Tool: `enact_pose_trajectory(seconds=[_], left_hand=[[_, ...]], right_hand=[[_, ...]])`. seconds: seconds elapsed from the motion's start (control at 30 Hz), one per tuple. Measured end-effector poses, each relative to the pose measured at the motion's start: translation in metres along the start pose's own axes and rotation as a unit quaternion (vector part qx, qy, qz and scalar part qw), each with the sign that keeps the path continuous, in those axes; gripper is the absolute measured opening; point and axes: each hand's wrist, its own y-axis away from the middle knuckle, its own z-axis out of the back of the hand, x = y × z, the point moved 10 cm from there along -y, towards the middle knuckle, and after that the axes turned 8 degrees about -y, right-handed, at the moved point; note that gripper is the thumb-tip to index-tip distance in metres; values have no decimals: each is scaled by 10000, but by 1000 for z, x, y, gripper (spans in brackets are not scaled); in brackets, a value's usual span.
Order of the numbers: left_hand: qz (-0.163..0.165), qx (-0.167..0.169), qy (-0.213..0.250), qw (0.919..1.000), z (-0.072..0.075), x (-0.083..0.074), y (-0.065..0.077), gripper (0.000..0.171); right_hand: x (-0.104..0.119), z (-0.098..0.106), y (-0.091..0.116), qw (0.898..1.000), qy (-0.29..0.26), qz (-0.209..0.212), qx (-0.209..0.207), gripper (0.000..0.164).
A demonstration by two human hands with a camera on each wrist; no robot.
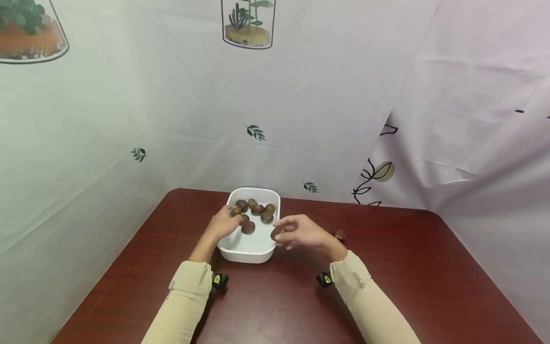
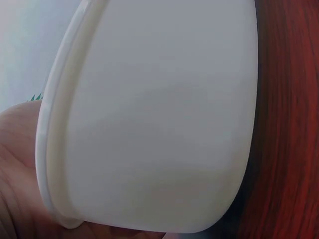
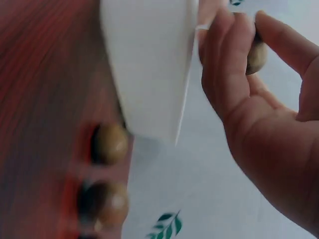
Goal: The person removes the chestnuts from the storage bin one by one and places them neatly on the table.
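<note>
A white rectangular tray holds several brown chestnuts, mostly gathered toward its far half. My left hand grips the tray's left side, the thumb reaching inside over the rim near the chestnuts. In the left wrist view the tray's outer wall fills most of the picture, with part of the palm beyond the rim. Above the tray's right rim, my right hand pinches one chestnut between thumb and fingers. The right wrist view shows this chestnut partly covered by the fingers.
On the dark red table, a chestnut lies right of the tray, beside my right wrist. Two blurred chestnuts show on the table in the right wrist view, with a sliver of another below. A patterned white cloth hangs behind the table.
</note>
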Motion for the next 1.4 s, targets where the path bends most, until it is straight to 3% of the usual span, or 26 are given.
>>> enact_pose_trajectory(seconds=[0.13, 0.33, 0.53, 0.7, 1.0, 1.17, 1.4], left_hand=[[-79, -42, -57, 9999, 2, -4, 0, 66], [-45, 32, -75, 10000, -1, -4, -1, 65], [-77, 22, -57, 10000, -2, -2, -1, 65], [-114, -5, -63, 9999, -1, -2, -2, 67], [-210, -78, -174, 9996, -2, -2, -3, 67], [-248, -88, -207, 9994, -2, -4, -4, 64], [-191, -76, -173, 9996, -1, -2, -3, 61]], right_hand=[[-8, 20, 10, 9994, 219, -5, -271, 40], [-21, 34, 17, 9980, 417, -4, -469, 37], [-29, 38, 18, 9928, 984, -175, -658, 37], [-37, 39, 17, 9825, 1647, -371, -791, 33], [-39, 37, 16, 9740, 2027, -364, -941, 32], [-31, 43, 19, 9669, 2137, -409, -1334, 32], [9, 38, 14, 9576, 1999, 214, -2066, 20]])
